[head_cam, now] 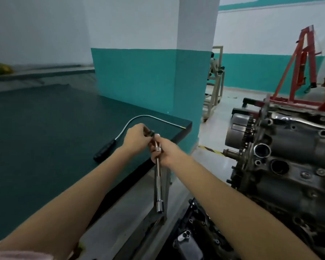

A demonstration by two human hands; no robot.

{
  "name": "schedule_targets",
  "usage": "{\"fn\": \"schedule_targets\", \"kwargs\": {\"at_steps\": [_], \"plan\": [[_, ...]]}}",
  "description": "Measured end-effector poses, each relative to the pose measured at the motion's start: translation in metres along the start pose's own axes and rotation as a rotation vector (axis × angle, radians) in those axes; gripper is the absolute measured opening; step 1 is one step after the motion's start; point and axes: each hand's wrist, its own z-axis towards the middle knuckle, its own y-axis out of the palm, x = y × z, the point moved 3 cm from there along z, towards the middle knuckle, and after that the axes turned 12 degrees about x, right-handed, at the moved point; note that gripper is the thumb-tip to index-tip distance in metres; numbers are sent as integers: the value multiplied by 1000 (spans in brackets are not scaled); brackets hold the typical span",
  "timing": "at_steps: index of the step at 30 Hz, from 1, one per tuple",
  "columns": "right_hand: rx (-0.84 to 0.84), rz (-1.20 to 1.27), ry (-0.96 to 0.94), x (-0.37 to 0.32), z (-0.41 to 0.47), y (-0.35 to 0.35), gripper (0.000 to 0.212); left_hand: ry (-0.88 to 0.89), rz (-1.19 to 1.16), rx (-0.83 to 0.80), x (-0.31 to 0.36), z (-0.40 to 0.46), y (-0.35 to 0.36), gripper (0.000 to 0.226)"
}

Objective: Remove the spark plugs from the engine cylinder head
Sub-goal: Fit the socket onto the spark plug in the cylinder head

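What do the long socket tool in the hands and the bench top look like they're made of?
Socket tool: most likely chromed or polished steel, judging by its bright mirror-like glints along the shaft and socket end. Bench top: seems to be a dark green rubber or vinyl mat, going by its matte, even surface; the exact material is unclear.

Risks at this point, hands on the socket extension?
1. Right hand holds the socket extension past the bench edge; the socket hangs free and might drop.
2. Left hand pinches a small dark part at the top; it could slip.
3. Flexible pickup tool lies nearby and could get knocked.
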Motion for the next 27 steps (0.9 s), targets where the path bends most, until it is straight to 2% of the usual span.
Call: {"fn": "schedule_targets", "kwargs": {"at_steps": [2, 5, 8, 11, 15, 18, 23, 27], "plan": [[10, 6, 36, 14, 18, 5, 23, -20, 51, 69, -24, 6, 8, 17], [60, -84, -3, 22, 38, 10, 24, 0, 96, 77, -48, 13, 22, 14], [103, -200, -36, 16, 49, 15, 19, 42, 145, 69, -57, 17, 27, 17], [126, -196, -7, 12, 53, 13, 23, 120, 270, 58, -59, 22, 29, 20], [125, -148, -22, 16, 43, 9, 24, 186, 405, 163, -58, 17, 24, 30], [121, -123, -28, 16, 30, 3, 23, 142, 197, 272, -51, 2, 20, 25], [35, -94, -37, 0, -7, 0, 25, -48, -200, 189, -14, -29, 10, 21], [-112, -35, -35, -17, -59, -8, 35, 1, -472, 255, 43, -65, -15, 16]]}}
